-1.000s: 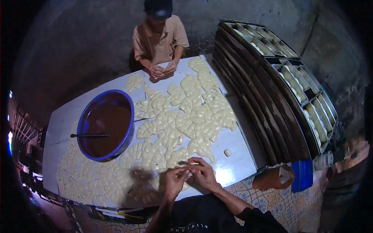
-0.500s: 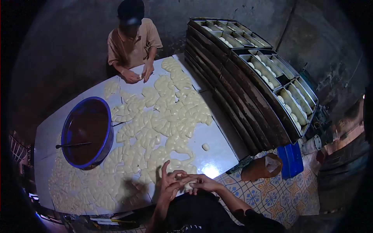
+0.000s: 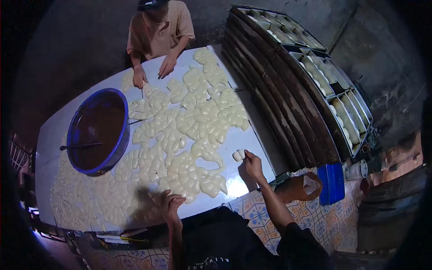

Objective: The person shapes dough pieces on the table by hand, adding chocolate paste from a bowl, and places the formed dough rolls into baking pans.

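Note:
Pale, flattened dough pieces (image 3: 184,166) cover much of the white tiled table (image 3: 166,74), many pressed against each other. At the table's right side, two small rolled dough pieces (image 3: 236,156) sit side by side. My right hand (image 3: 254,166) reaches out to them, its fingertips closed on the nearer-right roll. My left hand (image 3: 172,206) hovers by the front edge of the spread dough, fingers loosely apart and nothing visible in them. Its shadow falls over the dough to its left.
A blue basin (image 3: 126,135) of brown contents, with a dark-handled utensil (image 3: 81,146), stands at left. Across the table a person (image 3: 159,33) handles dough. Stacked metal pans (image 3: 292,96) holding dough rise at right, near a blue crate (image 3: 332,184) and a brown bag (image 3: 299,186).
My hands have come apart. The right one has carried a dough roll forward and right, beside the single roll there; the left has drawn left. The other person's hands have separated and lowered.

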A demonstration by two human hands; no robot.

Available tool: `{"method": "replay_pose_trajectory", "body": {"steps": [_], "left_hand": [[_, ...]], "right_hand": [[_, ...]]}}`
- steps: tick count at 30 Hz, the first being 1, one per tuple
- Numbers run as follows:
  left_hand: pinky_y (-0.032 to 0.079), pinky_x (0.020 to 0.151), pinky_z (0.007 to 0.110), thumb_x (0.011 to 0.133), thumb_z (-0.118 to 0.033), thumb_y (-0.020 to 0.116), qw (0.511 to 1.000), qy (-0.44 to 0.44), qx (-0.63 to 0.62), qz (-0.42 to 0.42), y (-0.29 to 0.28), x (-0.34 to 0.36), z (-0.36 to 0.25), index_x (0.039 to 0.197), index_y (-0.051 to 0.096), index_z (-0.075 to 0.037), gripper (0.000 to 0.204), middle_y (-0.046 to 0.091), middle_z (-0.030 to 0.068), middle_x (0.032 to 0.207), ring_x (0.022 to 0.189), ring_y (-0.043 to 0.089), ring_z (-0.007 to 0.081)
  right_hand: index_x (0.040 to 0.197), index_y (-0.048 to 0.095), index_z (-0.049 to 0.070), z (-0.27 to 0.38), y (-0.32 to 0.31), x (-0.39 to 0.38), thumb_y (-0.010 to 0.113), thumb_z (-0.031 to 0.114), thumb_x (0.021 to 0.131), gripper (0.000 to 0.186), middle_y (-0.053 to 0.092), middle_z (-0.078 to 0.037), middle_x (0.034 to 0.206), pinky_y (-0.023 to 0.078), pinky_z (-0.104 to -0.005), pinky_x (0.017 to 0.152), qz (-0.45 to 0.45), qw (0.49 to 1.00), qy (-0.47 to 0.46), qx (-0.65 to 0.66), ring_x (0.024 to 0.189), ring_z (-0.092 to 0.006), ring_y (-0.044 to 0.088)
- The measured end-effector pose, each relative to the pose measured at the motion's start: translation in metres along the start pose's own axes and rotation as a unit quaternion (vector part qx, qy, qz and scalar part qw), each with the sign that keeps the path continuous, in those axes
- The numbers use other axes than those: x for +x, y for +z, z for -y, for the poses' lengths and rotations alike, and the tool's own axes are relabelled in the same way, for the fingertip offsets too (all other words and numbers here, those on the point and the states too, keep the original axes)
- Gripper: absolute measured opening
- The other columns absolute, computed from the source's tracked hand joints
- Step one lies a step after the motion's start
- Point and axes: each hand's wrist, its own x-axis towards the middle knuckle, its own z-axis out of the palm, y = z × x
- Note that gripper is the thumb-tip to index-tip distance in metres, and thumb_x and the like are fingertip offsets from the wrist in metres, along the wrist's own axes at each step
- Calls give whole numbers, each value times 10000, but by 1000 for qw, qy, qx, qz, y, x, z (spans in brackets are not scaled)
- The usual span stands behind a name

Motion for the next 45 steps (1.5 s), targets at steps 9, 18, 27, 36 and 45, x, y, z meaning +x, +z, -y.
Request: {"method": "replay_pose_trajectory", "body": {"steps": [9, 18, 27, 36, 45], "left_hand": [[462, 886, 339, 783, 114, 513, 960, 135, 206, 135, -7, 6, 37, 953, 640, -17, 249, 634, 100, 1027, 1114, 565, 263], [245, 1102, 484, 852, -118, 571, 698, 310, 550, 338, 75, 15, 62, 1400, 373, -61, 586, 432, 138, 1414, 1352, 352, 295], [174, 1126, 517, 869, -178, 548, 623, 334, 614, 353, 81, 18, 63, 1383, 419, -49, 545, 390, 80, 1468, 1398, 280, 272], [261, 1081, 550, 767, 6, 498, 786, 375, 437, 222, 45, 20, 57, 1222, 546, 21, 457, 570, 159, 1270, 1272, 451, 369], [193, 1108, 570, 808, -98, 541, 633, 348, 614, 318, 39, 19, 55, 1323, 493, -67, 518, 444, 91, 1421, 1381, 307, 301]], "right_hand": [[1058, 614, -37, 43, 28, -85, 660, 129, 741, 360, 648, -222, 910, 500, -400, 745, 92, 985, -146, -12, 787, -378, 623], [808, 414, 66, 45, 30, -109, 666, 71, 702, 273, 515, -60, 754, 452, -317, 600, 128, 987, 12, 101, 671, -176, 534], [898, 438, 58, 93, -120, -90, 582, -9, 731, 231, 467, -50, 825, 484, -256, 617, -96, 900, -68, 419, 665, -111, 480], [1249, 516, 13, 14, -80, -83, 648, 156, 825, 466, 481, -237, 1265, 495, -341, 852, -69, 967, -45, -241, 1149, -298, 515], [943, 634, 16, 93, 51, -139, 707, 107, 749, 227, 647, -143, 846, 511, -346, 664, 52, 982, -127, -130, 750, -247, 634]]}}
